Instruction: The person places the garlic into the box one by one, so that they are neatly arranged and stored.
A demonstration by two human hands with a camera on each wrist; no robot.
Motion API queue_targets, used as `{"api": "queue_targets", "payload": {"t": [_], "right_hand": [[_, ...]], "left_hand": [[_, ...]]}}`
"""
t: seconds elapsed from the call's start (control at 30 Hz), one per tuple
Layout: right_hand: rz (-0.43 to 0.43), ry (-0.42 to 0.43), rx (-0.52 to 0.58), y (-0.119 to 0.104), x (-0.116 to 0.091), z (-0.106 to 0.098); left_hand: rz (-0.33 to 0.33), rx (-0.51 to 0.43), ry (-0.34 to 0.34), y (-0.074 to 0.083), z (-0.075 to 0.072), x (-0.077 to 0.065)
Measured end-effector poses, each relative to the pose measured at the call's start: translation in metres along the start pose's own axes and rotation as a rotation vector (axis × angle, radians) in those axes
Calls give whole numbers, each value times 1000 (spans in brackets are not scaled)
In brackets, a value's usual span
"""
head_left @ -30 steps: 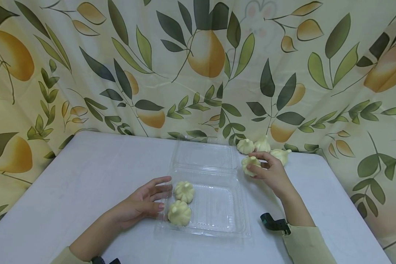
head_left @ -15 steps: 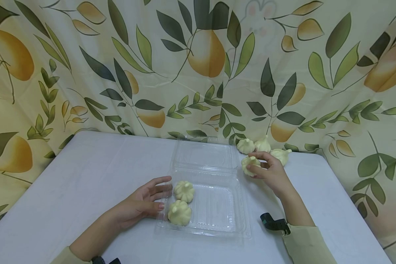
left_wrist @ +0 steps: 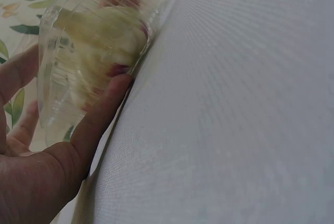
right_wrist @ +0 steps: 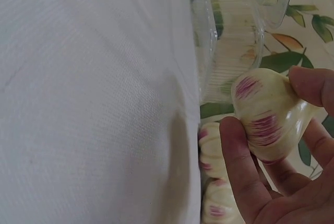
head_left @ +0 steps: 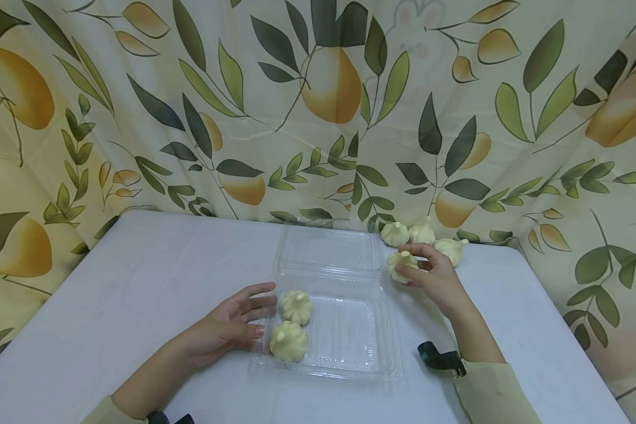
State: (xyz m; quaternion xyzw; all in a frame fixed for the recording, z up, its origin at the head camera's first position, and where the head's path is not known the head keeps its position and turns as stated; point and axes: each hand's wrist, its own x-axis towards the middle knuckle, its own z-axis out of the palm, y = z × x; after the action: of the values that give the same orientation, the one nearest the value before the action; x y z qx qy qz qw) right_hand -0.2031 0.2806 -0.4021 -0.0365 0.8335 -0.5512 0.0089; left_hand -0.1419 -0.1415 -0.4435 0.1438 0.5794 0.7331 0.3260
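My right hand (head_left: 433,275) pinches a garlic bulb (right_wrist: 269,117) between thumb and fingers, off the table and just right of the clear plastic clamshell box (head_left: 350,335). Purple streaks mark the bulb's pale skin in the right wrist view. The box lies with its lid (head_left: 328,250) folded back. Along its left side stand two more garlic bulbs, one behind (head_left: 296,307) and a front bulb (head_left: 288,342). My left hand (head_left: 228,327) rests against the left wall of the box with fingers spread; in the left wrist view a fingertip (left_wrist: 121,80) touches the wall low down.
Beyond my right hand, several garlic bulbs (head_left: 421,231) sit at the back edge of the white-covered table (head_left: 191,259). A curtain (head_left: 318,147) printed with fruit and leaves hangs right behind that edge. The black wrist camera (head_left: 440,358) juts from my right sleeve.
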Motion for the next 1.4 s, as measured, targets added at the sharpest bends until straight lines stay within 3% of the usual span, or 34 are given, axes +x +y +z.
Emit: {"api": "queue_targets", "payload": {"t": [1.4], "right_hand": [[5, -7, -3, -2, 0, 1]], "left_hand": [[16, -4, -21, 0, -1, 0]]}}
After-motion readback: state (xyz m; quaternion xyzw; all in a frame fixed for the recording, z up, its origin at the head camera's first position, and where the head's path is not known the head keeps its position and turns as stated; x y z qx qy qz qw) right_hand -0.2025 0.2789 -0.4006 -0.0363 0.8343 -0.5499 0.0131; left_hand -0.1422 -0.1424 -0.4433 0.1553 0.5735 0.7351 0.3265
